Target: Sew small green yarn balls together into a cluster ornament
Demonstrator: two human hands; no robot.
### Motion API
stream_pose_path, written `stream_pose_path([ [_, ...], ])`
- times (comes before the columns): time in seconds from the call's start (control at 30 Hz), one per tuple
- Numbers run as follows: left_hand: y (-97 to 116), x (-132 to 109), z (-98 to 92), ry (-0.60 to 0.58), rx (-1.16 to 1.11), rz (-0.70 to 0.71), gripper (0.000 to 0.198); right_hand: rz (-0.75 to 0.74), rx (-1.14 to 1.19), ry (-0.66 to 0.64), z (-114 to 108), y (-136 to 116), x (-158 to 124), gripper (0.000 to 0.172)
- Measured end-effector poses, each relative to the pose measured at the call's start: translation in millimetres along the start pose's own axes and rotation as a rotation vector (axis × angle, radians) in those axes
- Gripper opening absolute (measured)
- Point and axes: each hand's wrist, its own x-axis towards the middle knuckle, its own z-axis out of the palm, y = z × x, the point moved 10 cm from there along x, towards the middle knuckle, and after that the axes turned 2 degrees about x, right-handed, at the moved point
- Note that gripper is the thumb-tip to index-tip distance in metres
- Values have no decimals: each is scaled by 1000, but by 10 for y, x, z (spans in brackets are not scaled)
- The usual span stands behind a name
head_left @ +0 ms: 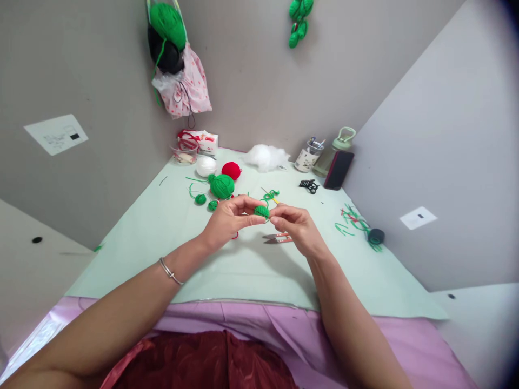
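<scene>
Between the thumb and fingers of my left hand (233, 217) is a small green crocheted piece (261, 211). My right hand (295, 224) is closed in a pinch at the right edge of that piece. What its fingertips grip is too small to make out, though a thin line shows just below the piece. Under my right hand lie thread snips (276, 238), their blades pointing left. Just beyond the hands rests a thin crochet hook with a yellow handle (275, 200), beside a curl of green yarn (271, 194).
Green (222, 186), red (231, 171) and white yarn balls (206, 167) sit beyond my left hand, near small green crocheted balls (200, 199). White stuffing (266, 157), a pen cup (307, 158), a phone (339, 169) and a bottle (326, 161) line the back. Yarn scraps (352, 219) lie right.
</scene>
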Motion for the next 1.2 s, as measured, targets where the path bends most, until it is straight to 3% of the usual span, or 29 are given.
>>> stream_pose_path([
  [0.33, -68, 4, 20, 5, 57, 17, 35, 76, 47, -26, 101, 127, -3, 26],
  [0.53, -68, 10, -28, 29, 81, 13, 36, 68, 3, -95, 193, 103, -3, 20],
  [0.7, -30, -4, 19, -5, 58, 20, 38, 27, 103, -72, 186, 91, 5, 38],
  [0.87, -13, -6, 64, -32, 22, 22, 39, 22, 137, -67, 175, 103, 11, 39],
  [1.03, -70, 6, 19, -9, 69, 8, 37, 101, 63, -133, 223, 158, 4, 18],
  [1.2, -105, 3, -27, 20, 103, -20, 39, 87, 25, -99, 170, 137, 6, 17],
])
